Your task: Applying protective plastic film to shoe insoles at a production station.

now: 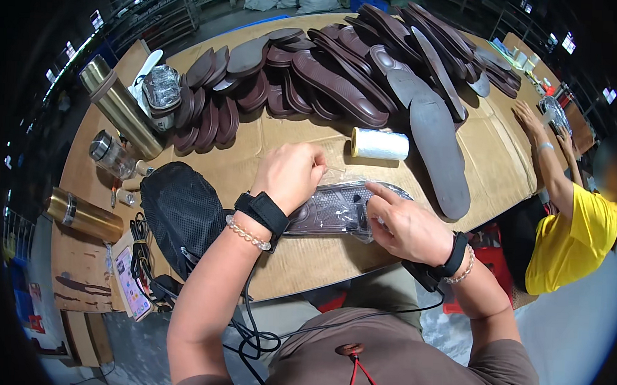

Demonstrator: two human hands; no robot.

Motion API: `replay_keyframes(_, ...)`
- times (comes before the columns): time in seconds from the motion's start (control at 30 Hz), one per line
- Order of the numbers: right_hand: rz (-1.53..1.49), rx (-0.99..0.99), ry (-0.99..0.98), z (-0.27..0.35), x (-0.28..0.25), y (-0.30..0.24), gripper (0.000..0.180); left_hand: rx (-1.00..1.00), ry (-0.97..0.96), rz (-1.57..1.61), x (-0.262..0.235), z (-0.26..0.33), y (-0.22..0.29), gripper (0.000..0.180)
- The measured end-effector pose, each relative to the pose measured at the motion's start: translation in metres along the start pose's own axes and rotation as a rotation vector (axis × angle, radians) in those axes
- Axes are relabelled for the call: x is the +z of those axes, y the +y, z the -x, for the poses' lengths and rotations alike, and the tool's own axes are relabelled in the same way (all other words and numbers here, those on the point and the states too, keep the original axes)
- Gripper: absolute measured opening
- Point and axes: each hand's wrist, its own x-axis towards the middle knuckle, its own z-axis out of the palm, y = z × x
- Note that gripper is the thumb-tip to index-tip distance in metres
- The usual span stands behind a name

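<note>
Both hands, left hand [292, 172] and right hand [402, 224], grip a bagged brown insole [335, 209]; white roll [380, 144] beyond.

You've got a clear plastic bag [353, 184] crinkled around the dark insole between your hands, mid-tabletop. Down at the left front corner a phone [131, 286] lies flat, its screen lit up in pinkish-white with colourful little tiles.
</note>
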Motion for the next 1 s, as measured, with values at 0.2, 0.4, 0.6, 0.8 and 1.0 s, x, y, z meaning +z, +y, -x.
replay_keyframes(0.2,0.039,0.016,0.096,-0.004,0.004,0.013,0.014,0.175,0.364,0.098,-0.010,0.030,0.037,0.015)
replay_keyframes(0.4,0.001,0.096,0.116,-0.017,0.004,0.014,0.013,0.090,-0.115,0.225,0.028,0.069,0.052,0.026)
replay_keyframes(0.6,0.009,0.120,0.105,-0.025,0.007,0.021,0.011,0.024,-0.066,0.227,0.050,0.058,0.044,0.035)
replay_keyframes(0.8,0.053,0.172,0.120,-0.029,0.012,0.029,0.013,-0.105,-0.065,0.272,0.056,0.047,0.038,0.023)
replay_keyframes(1.0,0.241,0.226,0.067,-0.036,0.017,0.038,0.016,-0.114,-0.031,0.235,0.062,0.042,0.031,0.017)
